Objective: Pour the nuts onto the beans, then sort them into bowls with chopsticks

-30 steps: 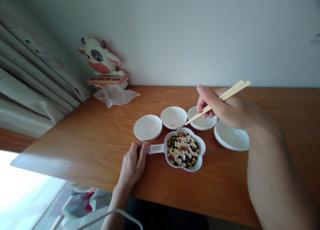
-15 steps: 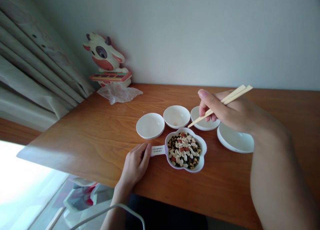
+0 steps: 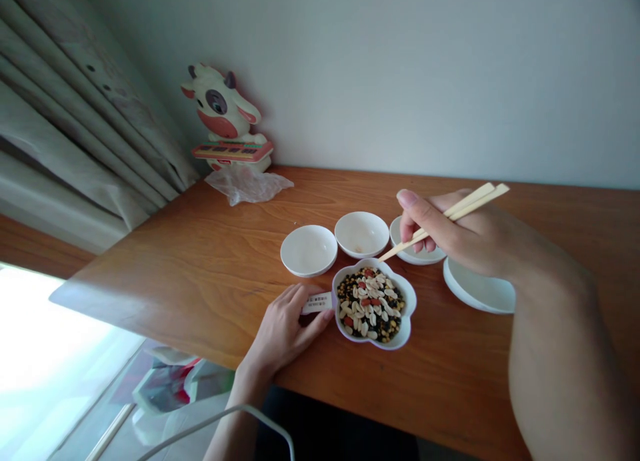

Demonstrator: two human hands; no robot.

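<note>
A white and lilac flower-shaped bowl (image 3: 409,299) with a labelled handle stands near the table's front edge. In it lie pale and red-skinned peanuts (image 3: 373,304) over small dark and yellow grains. My left hand (image 3: 290,324) grips the handle, thumb on the near side and fingers on the far side. In my right hand (image 3: 445,224) is a pair of wooden chopsticks (image 3: 463,204), slanting down to the left. Their tips are close together at the bowl's far rim, with nothing visible between them; whether they touch the rim I cannot tell.
Behind the flower-shaped bowl, white bowls stand in an arc: a left one (image 3: 309,251), a middle one (image 3: 362,234) with small bits inside, and two partly hidden by my right hand. A cow toy keyboard (image 3: 233,147) and a clear plastic bag (image 3: 247,184) are at the back left.
My left hand has slid along the handle toward the bowl, its thumb now stretched along the near side. The chopstick tips have come slightly lower, to the rim. The view has shifted a little.
</note>
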